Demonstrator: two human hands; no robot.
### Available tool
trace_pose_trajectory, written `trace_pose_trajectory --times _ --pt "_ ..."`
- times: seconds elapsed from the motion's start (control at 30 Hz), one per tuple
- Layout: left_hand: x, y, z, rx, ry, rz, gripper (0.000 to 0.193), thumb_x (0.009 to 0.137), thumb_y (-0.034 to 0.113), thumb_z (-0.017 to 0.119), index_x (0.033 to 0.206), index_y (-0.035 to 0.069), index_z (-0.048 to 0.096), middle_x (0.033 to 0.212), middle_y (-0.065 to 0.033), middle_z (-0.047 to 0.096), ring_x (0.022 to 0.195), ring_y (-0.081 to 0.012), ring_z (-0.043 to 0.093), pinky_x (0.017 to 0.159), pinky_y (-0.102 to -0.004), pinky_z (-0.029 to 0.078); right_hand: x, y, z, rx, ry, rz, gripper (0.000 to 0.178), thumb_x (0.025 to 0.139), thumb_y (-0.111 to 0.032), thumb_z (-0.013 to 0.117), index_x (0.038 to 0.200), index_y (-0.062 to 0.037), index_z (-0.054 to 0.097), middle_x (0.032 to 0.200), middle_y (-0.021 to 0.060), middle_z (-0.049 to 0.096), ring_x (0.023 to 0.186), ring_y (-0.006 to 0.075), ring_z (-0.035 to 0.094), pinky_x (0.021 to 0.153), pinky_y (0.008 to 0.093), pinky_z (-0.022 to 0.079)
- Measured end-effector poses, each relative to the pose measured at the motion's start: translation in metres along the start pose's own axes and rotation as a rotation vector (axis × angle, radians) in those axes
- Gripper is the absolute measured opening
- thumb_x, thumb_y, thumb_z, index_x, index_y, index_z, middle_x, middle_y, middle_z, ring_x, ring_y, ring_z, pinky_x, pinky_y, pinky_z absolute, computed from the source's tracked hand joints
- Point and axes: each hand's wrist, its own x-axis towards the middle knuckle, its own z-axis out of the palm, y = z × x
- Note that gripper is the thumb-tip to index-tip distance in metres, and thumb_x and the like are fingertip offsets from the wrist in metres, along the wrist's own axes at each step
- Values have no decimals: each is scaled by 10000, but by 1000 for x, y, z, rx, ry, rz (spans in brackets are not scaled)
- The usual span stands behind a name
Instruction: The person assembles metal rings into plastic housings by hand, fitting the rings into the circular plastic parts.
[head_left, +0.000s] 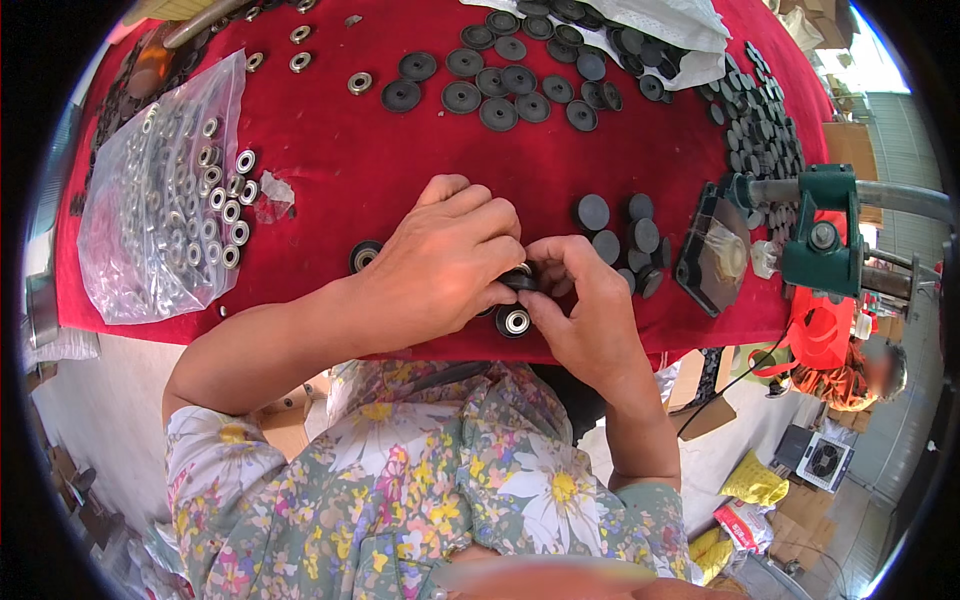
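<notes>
Near the table's front edge, my left hand (450,245) and my right hand (585,310) meet, closed on a small black round part (519,281). A metal rim, like a ball bearing's, shows between the fingertips; the fingers hide the rest. Just below lies a black piece with a ball bearing (516,322) set in it, partly tucked under my hands. Another black piece with a bearing (366,256) lies beside my left forearm. Right of my right hand sit several smooth black round caps (593,212).
A clear plastic bag (120,235) of ball bearings lies on the left of the red cloth (330,165). Black discs with centre stubs (461,97) are spread at the far side. A green metal clamp fixture (822,235) juts in at the right, beside a dark plate (712,255).
</notes>
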Motion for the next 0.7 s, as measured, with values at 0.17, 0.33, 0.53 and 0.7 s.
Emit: trace_pose_trajectory --times 0.17,0.33,0.53,0.7 --pt "1 3 -4 -156 132 -59 378 718 159 849 1011 26 651 960 -101 635 836 -285 622 743 -400 496 5 4 -7 17 130 -312 395 739 87 746 1094 -23 613 987 132 655 883 269 675 749 344 543" --pt "2 3 -13 -386 90 -89 398 790 112 843 1118 1 647 897 -112 658 756 -210 654 634 -317 522 8 -1 -7 -20 172 -497 411 725 90 764 1092 -29 622 1040 137 677 928 262 680 775 341 549" --pt "0 4 -15 -448 105 -86 359 820 126 825 1099 -12 648 936 -116 675 771 -211 661 621 -307 534 4 4 -6 133 170 -472 382 751 55 778 1103 -19 650 1099 142 697 984 264 695 824 338 556" --pt "0 3 -8 -484 180 -62 333 799 103 814 1060 4 632 862 -120 641 639 -224 637 525 -322 501 1 5 -5 169 146 -423 330 801 1 765 1113 -13 656 1121 140 699 997 254 696 833 336 558"
